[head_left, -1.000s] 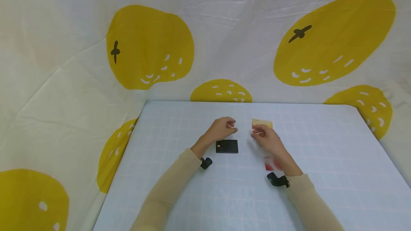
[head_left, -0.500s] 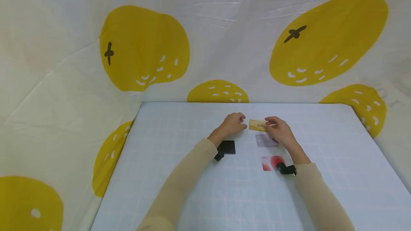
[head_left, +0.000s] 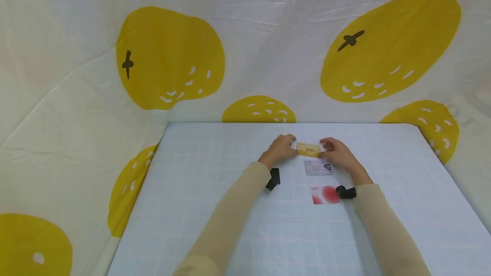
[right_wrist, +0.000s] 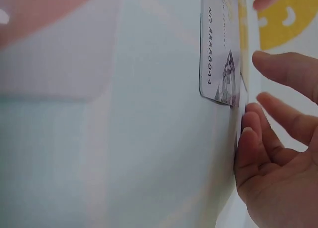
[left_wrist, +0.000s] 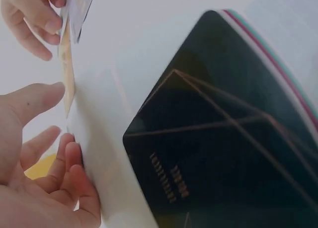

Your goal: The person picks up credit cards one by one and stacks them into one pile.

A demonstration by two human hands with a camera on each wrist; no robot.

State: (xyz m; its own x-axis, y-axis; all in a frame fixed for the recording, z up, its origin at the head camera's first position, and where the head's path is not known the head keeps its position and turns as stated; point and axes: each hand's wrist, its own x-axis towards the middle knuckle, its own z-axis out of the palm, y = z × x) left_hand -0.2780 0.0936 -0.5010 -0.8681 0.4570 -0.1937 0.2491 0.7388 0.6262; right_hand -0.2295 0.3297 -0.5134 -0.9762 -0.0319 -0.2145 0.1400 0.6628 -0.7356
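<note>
A gold card (head_left: pixel 308 150) lies on the table between my two hands in the head view. Beside its left edge is my left hand (head_left: pixel 281 148), its thumb close to the card and its fingers loosely bent. At the right edge, my right hand (head_left: pixel 339 154) has thumb and forefinger apart in the right wrist view, gripping nothing I can see. A pale lilac card (head_left: pixel 317 168) with a diamond picture lies just nearer than the gold one. Closer still is a white and red card (head_left: pixel 325 195). A black card (left_wrist: pixel 198 138) fills much of the left wrist view, with coloured edges beneath it.
The pale checked table (head_left: pixel 215 169) meets a white cloth backdrop (head_left: pixel 268 46) printed with yellow fruit. A small black wrist camera hides part of the black card in the head view; another stands over the red card's right end.
My left hand has moved right, up to the gold card's left edge. My right hand has drawn right, off the gold card to its right edge, uncovering the lilac and red cards.
</note>
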